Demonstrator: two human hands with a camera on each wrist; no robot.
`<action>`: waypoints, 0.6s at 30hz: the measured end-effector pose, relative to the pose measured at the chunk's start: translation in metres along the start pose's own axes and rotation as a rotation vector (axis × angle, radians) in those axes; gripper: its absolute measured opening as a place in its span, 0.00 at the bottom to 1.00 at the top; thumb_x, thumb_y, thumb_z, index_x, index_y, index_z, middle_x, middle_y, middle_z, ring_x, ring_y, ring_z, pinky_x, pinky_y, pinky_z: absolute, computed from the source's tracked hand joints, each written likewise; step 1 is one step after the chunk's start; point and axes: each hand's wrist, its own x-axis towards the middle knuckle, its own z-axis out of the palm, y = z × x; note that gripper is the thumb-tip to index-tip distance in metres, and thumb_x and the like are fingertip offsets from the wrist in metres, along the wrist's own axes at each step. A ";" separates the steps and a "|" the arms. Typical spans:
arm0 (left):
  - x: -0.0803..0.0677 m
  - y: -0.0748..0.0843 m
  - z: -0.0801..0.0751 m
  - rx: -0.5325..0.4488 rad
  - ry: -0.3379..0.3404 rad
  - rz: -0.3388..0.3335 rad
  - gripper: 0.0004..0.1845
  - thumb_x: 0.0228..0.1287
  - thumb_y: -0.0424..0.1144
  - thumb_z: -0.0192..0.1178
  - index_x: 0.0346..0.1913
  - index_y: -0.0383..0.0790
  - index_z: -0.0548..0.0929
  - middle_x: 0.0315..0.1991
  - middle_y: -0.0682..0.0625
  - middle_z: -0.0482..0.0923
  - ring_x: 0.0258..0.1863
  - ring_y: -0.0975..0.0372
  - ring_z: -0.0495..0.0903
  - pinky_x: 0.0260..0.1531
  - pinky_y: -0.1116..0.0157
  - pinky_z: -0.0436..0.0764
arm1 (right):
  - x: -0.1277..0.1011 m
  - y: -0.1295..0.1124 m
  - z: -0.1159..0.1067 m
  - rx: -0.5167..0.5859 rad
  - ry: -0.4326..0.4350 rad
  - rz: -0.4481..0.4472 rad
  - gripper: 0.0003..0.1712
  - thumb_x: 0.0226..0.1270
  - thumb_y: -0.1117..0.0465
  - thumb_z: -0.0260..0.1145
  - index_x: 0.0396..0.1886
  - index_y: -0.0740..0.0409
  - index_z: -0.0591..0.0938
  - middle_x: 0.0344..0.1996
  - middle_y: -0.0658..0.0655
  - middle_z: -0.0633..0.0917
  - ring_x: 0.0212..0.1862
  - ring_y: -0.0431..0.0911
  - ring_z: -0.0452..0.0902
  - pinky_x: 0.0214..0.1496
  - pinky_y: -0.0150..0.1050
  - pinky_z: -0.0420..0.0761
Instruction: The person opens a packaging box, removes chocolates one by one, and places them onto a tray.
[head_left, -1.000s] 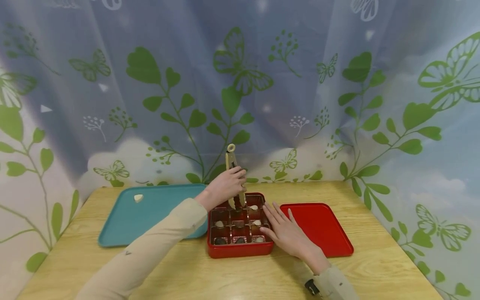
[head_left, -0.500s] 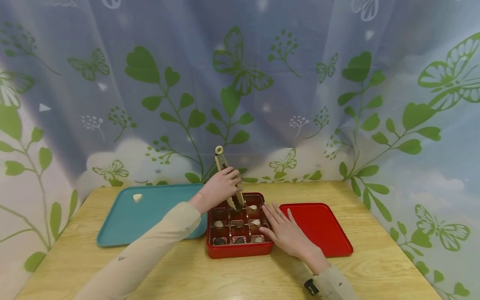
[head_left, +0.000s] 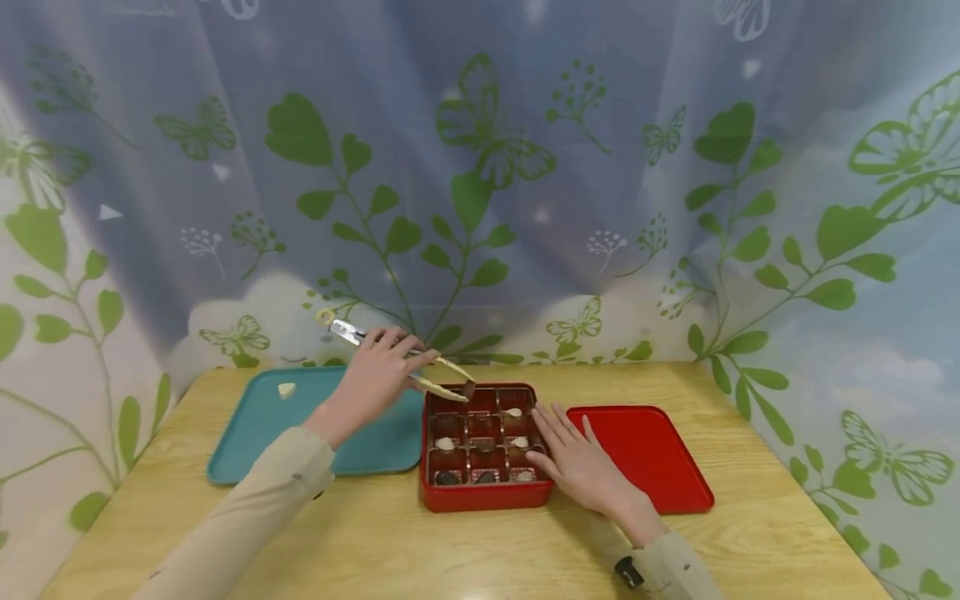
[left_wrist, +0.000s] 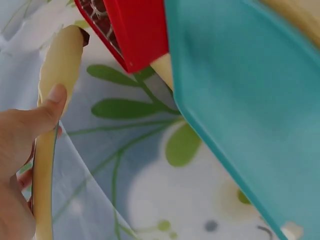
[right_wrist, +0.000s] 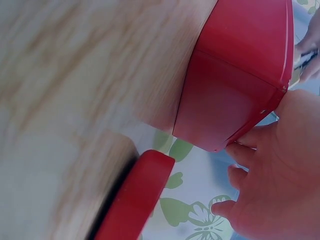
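Observation:
My left hand (head_left: 375, 375) grips cream-tipped metal tongs (head_left: 347, 332) tilted over the back left of a red divided box (head_left: 487, 498). A dark brown piece (head_left: 469, 389), resembling chocolate, sits at the tong tips above the box; it also shows as a dark corner (left_wrist: 85, 36) in the left wrist view. White and dark pieces lie in several compartments, among them a white piece (head_left: 445, 443) at the left. My right hand (head_left: 585, 473) rests with straight fingers against the box's right rim; the right wrist view shows its fingers touching the box wall (right_wrist: 225, 100).
A teal tray (head_left: 247, 450) lies left of the box, bearing one small white piece (head_left: 287, 389) near its back left corner. To the right is a flat red lid (head_left: 652, 458). Everything stands on a wooden table (head_left: 420, 550) with a patterned curtain (head_left: 525, 250) behind.
The tongs have risen from the box's back compartments and swung from near upright to a leftward tilt, with the dark piece at their tips. My left hand moved left; my right hand stayed.

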 end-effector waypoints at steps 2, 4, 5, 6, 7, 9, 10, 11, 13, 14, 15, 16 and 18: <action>-0.013 -0.008 -0.004 -0.019 0.000 -0.042 0.29 0.55 0.51 0.73 0.62 0.55 0.84 0.51 0.50 0.82 0.53 0.51 0.74 0.57 0.49 0.73 | 0.001 -0.001 0.001 -0.002 0.005 0.000 0.43 0.81 0.39 0.47 0.83 0.58 0.51 0.81 0.59 0.49 0.81 0.58 0.41 0.77 0.68 0.43; -0.024 -0.015 -0.009 -0.038 -0.010 -0.082 0.29 0.55 0.49 0.74 0.63 0.55 0.84 0.52 0.51 0.82 0.54 0.51 0.74 0.58 0.48 0.72 | 0.000 -0.001 0.001 -0.002 0.010 -0.004 0.43 0.81 0.39 0.48 0.82 0.59 0.51 0.81 0.59 0.49 0.81 0.58 0.41 0.77 0.68 0.43; -0.030 -0.018 -0.012 -0.046 -0.016 -0.100 0.29 0.55 0.49 0.74 0.63 0.55 0.84 0.52 0.51 0.82 0.54 0.51 0.74 0.58 0.48 0.72 | 0.000 -0.001 0.000 -0.001 0.011 -0.004 0.43 0.81 0.39 0.48 0.82 0.59 0.51 0.81 0.59 0.49 0.81 0.58 0.41 0.77 0.69 0.43; -0.036 -0.022 -0.014 -0.054 -0.021 -0.117 0.29 0.55 0.48 0.74 0.63 0.55 0.84 0.52 0.51 0.82 0.54 0.51 0.74 0.57 0.47 0.72 | 0.000 -0.001 0.000 0.000 0.011 -0.004 0.43 0.81 0.39 0.49 0.82 0.59 0.51 0.81 0.59 0.49 0.81 0.58 0.41 0.77 0.69 0.43; -0.041 -0.025 -0.017 -0.065 -0.022 -0.133 0.30 0.55 0.47 0.74 0.63 0.54 0.84 0.53 0.50 0.82 0.54 0.50 0.74 0.57 0.47 0.72 | 0.000 -0.001 0.000 0.001 0.011 -0.004 0.43 0.81 0.40 0.49 0.82 0.59 0.51 0.81 0.59 0.49 0.81 0.58 0.41 0.77 0.69 0.43; -0.054 -0.033 -0.020 -0.068 -0.022 -0.160 0.30 0.54 0.47 0.75 0.63 0.53 0.84 0.52 0.49 0.82 0.55 0.49 0.74 0.56 0.46 0.72 | 0.000 -0.001 0.000 0.007 0.009 -0.006 0.43 0.81 0.40 0.49 0.82 0.59 0.51 0.81 0.59 0.49 0.81 0.58 0.41 0.77 0.69 0.43; -0.059 -0.037 -0.022 -0.067 -0.019 -0.171 0.30 0.54 0.46 0.75 0.63 0.52 0.84 0.52 0.48 0.82 0.54 0.48 0.74 0.55 0.46 0.72 | 0.000 -0.001 -0.001 0.009 0.007 -0.007 0.43 0.81 0.40 0.49 0.82 0.59 0.51 0.81 0.59 0.49 0.81 0.58 0.41 0.77 0.69 0.43; -0.066 -0.042 -0.022 -0.059 -0.015 -0.180 0.30 0.53 0.46 0.75 0.63 0.52 0.84 0.52 0.48 0.82 0.54 0.47 0.74 0.55 0.45 0.72 | 0.000 -0.002 -0.001 0.008 0.004 -0.006 0.43 0.81 0.40 0.49 0.82 0.59 0.51 0.81 0.59 0.49 0.81 0.58 0.41 0.77 0.69 0.43; -0.078 -0.052 -0.023 -0.038 -0.004 -0.200 0.31 0.52 0.46 0.76 0.62 0.51 0.84 0.51 0.47 0.82 0.54 0.46 0.74 0.54 0.45 0.72 | 0.000 -0.002 -0.001 0.009 0.001 -0.006 0.43 0.81 0.39 0.49 0.82 0.59 0.51 0.81 0.59 0.49 0.81 0.58 0.40 0.77 0.69 0.43; -0.084 -0.057 -0.023 -0.022 0.003 -0.211 0.31 0.51 0.45 0.76 0.62 0.50 0.85 0.51 0.46 0.82 0.53 0.46 0.74 0.53 0.45 0.72 | 0.000 -0.002 -0.002 0.009 0.000 -0.007 0.43 0.81 0.39 0.49 0.82 0.59 0.51 0.81 0.59 0.49 0.81 0.58 0.40 0.77 0.69 0.43; -0.089 -0.063 -0.023 -0.009 0.009 -0.223 0.30 0.51 0.44 0.77 0.61 0.50 0.85 0.50 0.46 0.82 0.53 0.46 0.74 0.53 0.44 0.72 | 0.000 -0.002 -0.002 0.008 -0.001 -0.008 0.43 0.81 0.39 0.49 0.82 0.59 0.51 0.81 0.59 0.49 0.81 0.58 0.40 0.77 0.69 0.43; -0.094 -0.068 -0.023 0.005 0.015 -0.237 0.30 0.50 0.44 0.77 0.60 0.49 0.86 0.50 0.46 0.82 0.52 0.46 0.74 0.52 0.44 0.72 | 0.000 -0.002 -0.002 0.009 0.000 -0.007 0.43 0.81 0.40 0.49 0.82 0.59 0.51 0.81 0.59 0.49 0.81 0.57 0.40 0.77 0.69 0.43; -0.105 -0.078 -0.023 0.027 0.024 -0.265 0.30 0.49 0.42 0.77 0.59 0.47 0.86 0.48 0.45 0.83 0.51 0.46 0.75 0.52 0.43 0.72 | 0.000 -0.003 -0.003 0.014 0.002 -0.007 0.43 0.80 0.40 0.50 0.82 0.60 0.51 0.81 0.59 0.49 0.81 0.57 0.40 0.77 0.69 0.43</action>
